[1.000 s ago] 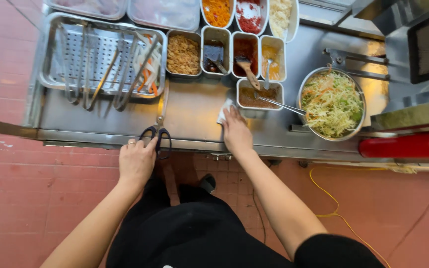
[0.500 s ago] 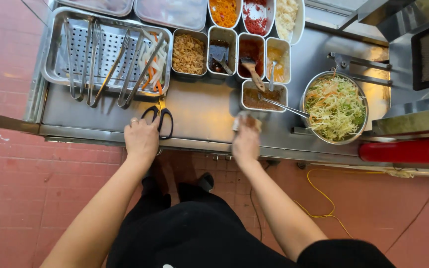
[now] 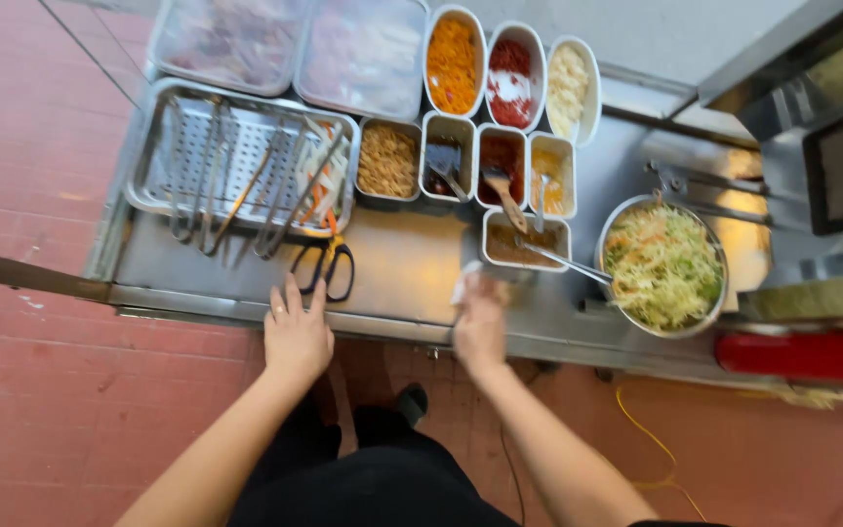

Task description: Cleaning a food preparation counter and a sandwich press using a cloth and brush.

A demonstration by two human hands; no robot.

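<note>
A view from above of a person standing at a steel worktop [image 3: 402, 273] set over a red tiled floor [image 3: 41, 410]. The left hand [image 3: 297, 332] lies flat and unclenched on the near edge of the worktop, fingers spread, holding nothing; its fingertips are just beside the black handles of a pair of scissors [image 3: 326, 265]. The right hand [image 3: 480, 322] is to the right of the scissors, also at the near edge, clenched around a small white cloth [image 3: 464, 283] that it presses to the steel (this hand is blurred, so the grip itself is hard to make out).

Beyond the scissors sits a perforated metal tray [image 3: 163, 161] holding several tongs [image 3: 246, 185] and strips of vegetable. To the right of the scissors stands a row of small square tubs [image 3: 461, 161] of sauces and toppings, with one more tub [image 3: 527, 239] nearer the right hand, a spoon resting in it. Further right of the scissors is a round metal bowl [image 3: 663, 265] of shredded cabbage. Far beyond the scissors, at the back, are three oval dishes [image 3: 509, 63] of orange, red and pale fillings, and two covered trays [image 3: 363, 49]. A red bottle [image 3: 802, 356] lies at the far right.
</note>
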